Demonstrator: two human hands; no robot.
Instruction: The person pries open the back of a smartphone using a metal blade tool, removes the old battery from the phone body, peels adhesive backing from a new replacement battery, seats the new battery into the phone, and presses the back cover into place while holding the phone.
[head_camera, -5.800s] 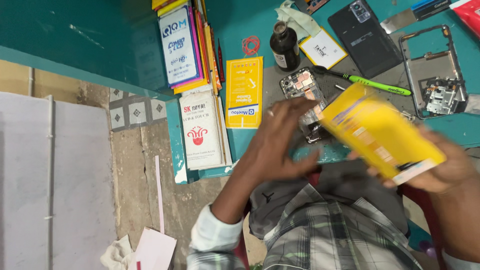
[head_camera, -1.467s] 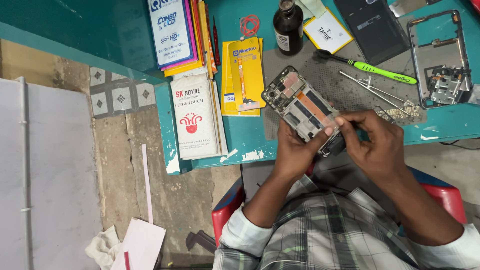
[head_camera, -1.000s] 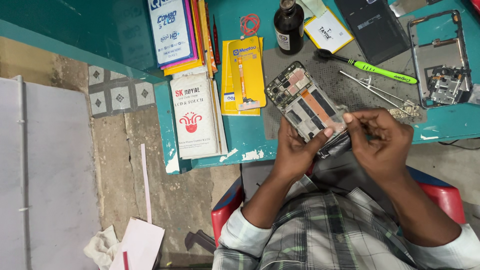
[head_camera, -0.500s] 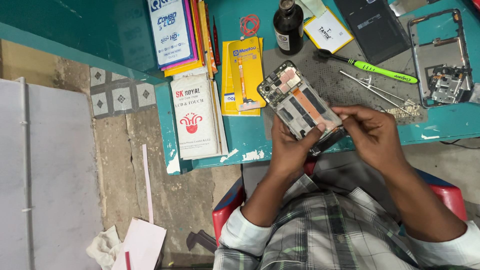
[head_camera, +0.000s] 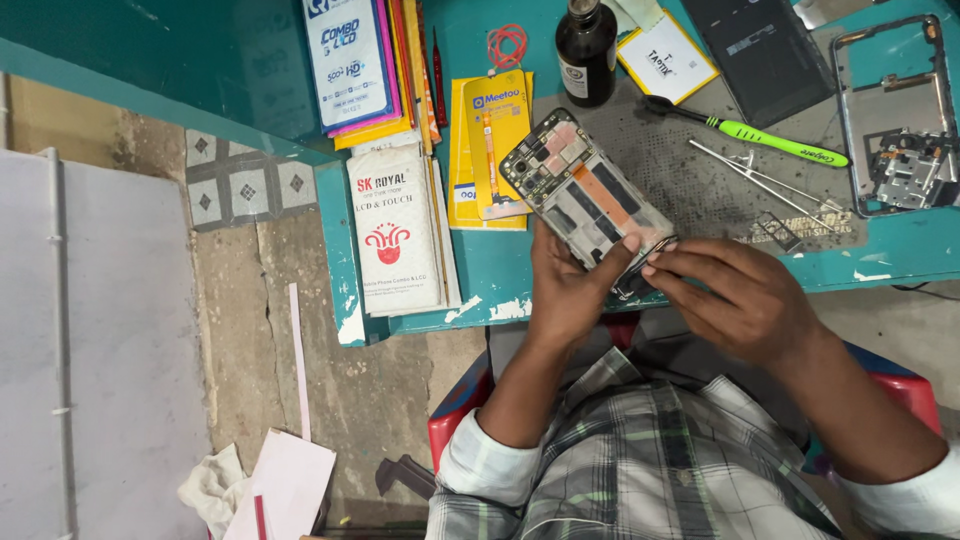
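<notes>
My left hand (head_camera: 568, 290) grips an opened phone (head_camera: 583, 193) from below, its back cover off so the inner frame and parts show. The phone is tilted, with its top end toward the upper left over the teal bench (head_camera: 500, 280). My right hand (head_camera: 735, 295) sits at the phone's lower right corner, fingertips pinched on a small dark part at that edge. Both hands hover just over the bench's near edge, above my lap.
On the bench lie a dark bottle (head_camera: 586, 52), a green-handled tool (head_camera: 768, 135), metal tweezers (head_camera: 765, 182), a bare phone frame (head_camera: 900, 120), a yellow packet (head_camera: 492, 150), a stack of white and coloured boxes (head_camera: 390, 225) and a red ring (head_camera: 507, 45). Cracked floor and white paper (head_camera: 285, 480) lie left.
Five seconds ago my right hand held a yellow box; it is gone. Over the last second the phone has tipped slightly and my right fingers have shifted along its lower corner.
</notes>
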